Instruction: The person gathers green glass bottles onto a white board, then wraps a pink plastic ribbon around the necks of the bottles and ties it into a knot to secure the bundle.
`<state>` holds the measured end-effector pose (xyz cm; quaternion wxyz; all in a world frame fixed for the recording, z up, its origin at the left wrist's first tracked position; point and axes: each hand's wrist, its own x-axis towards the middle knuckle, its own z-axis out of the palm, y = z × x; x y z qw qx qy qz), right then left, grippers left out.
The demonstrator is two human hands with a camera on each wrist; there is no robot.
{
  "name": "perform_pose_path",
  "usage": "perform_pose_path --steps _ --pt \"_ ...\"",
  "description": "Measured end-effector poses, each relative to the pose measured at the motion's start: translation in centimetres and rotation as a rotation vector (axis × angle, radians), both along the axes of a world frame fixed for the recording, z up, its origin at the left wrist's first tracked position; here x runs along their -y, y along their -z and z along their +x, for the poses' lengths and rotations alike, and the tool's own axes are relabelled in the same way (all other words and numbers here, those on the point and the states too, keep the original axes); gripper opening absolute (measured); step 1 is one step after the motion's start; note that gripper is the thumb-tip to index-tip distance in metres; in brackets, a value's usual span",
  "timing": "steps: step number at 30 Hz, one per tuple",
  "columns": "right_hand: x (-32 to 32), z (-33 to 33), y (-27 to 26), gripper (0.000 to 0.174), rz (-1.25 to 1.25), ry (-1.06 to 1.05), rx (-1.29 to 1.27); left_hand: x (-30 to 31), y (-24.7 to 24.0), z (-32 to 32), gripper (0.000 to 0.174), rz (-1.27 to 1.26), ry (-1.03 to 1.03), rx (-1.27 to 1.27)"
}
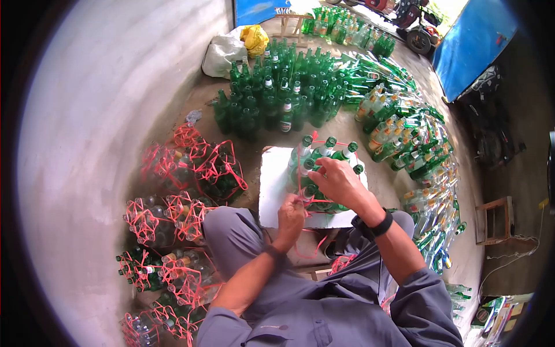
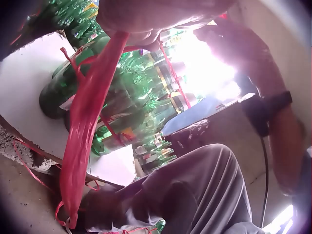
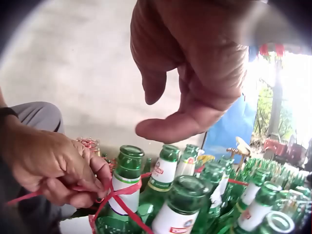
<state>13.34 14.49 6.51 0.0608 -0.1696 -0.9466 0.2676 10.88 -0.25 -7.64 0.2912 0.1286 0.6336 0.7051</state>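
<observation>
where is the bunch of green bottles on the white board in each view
Head: green bottles just right of centre, partly under the right hand.
Left wrist: green bottles left of centre, tilted in the picture, partly behind red tape.
Right wrist: green bottles along the bottom, necks close up, below the right hand.
Shared landmark: the red tape, pinched by the left hand.

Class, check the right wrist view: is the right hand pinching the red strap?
No: the left hand pinches the red strap beside a green bottle, while the right hand shows nothing between its fingers.
</observation>
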Motion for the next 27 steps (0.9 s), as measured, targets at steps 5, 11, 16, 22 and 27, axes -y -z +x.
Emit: perform_pose_path --steps 5,11,16,22,27 --pt "-0.3 -3.5 1.8 0.046 0.012 0.011 0.083 -0.4 2.3 0.4 0.008 0.064 -0.042 0.107" --pt "-0.4 -5.1 0.5 0.05 -0.209 0.073 0.4 -0.5 2.7 0.6 0.008 0.149 -0.055 0.122" --pt "-0.4 -6.0 2.0 0.045 -0.378 0.184 0.425 -0.7 3.9 0.8 0.009 0.204 -0.092 0.071" --pt "-0.7 -6.6 6.0 0.045 -0.178 0.249 0.349 0.4 2.2 0.2 0.013 0.146 -0.014 0.067" --pt "-1.5 -6.0 7.8 0.047 -0.288 0.327 0.289 0.0 2.9 0.2 0.013 0.105 -0.006 0.125"
